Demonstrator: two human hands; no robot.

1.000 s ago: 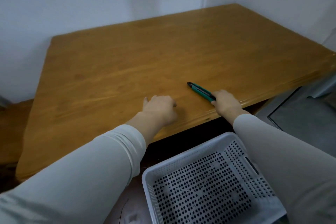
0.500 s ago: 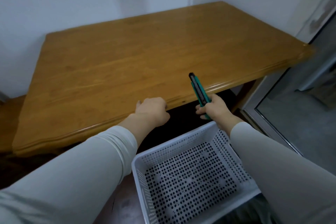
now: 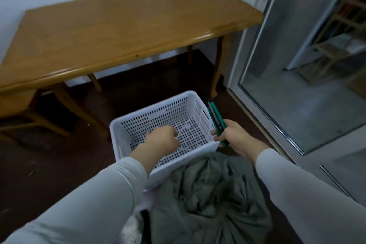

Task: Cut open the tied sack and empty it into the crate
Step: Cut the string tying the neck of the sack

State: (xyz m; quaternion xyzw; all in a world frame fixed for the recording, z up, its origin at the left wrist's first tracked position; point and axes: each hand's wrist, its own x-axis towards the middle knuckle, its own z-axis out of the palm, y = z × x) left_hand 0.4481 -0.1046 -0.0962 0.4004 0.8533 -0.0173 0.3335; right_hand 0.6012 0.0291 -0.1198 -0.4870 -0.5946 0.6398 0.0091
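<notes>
A white perforated crate point(image 3: 150, 114) stands on the dark floor in front of me, with nothing inside it. A grey-green cloth sack point(image 3: 206, 200) lies bunched just below the crate's near wall; its tie is not visible. My right hand point(image 3: 234, 137) grips a green and black utility knife point(image 3: 215, 120) beside the crate's right wall, tip pointing away from me. My left hand point(image 3: 162, 139) hovers over the inside of the crate with its fingers curled, holding nothing.
A wooden table point(image 3: 118, 29) stands behind the crate against a white wall. A glass sliding door point(image 3: 297, 61) runs along the right side. A wooden bench point(image 3: 13, 103) sits at the left, under the table's corner.
I have stepped back from the table. My right hand lifted the knife off the tabletop and brought it down beside the crate. My left hand left the table edge and moved over the crate.
</notes>
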